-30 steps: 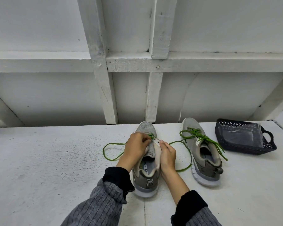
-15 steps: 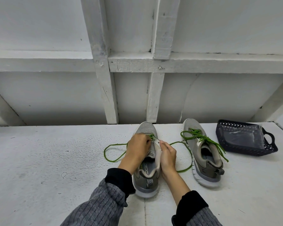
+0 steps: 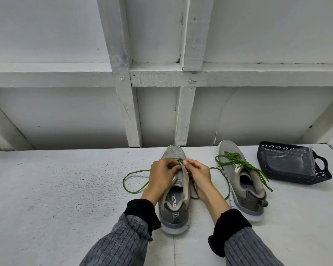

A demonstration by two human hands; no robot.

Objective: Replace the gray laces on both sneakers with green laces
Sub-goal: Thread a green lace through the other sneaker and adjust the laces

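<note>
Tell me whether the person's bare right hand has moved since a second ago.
Yes. The right hand slid slightly forward along the gray mesh sneaker toward its toe.

a bare white-painted workspace: rough white surface point(image 3: 46, 189), timber-framed wall point(image 3: 123, 93), dark plastic basket point(image 3: 265, 156).

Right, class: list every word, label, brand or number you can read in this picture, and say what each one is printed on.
"MEMORY FO", cut off by the collar: insole of the left sneaker.
"FO", the rest hidden: insole of the right sneaker.
Small greenish mark above the left insole's text: too blurred to read.
Heel tabs carry only a zigzag pattern, no words.
Basket: no text visible.
</note>
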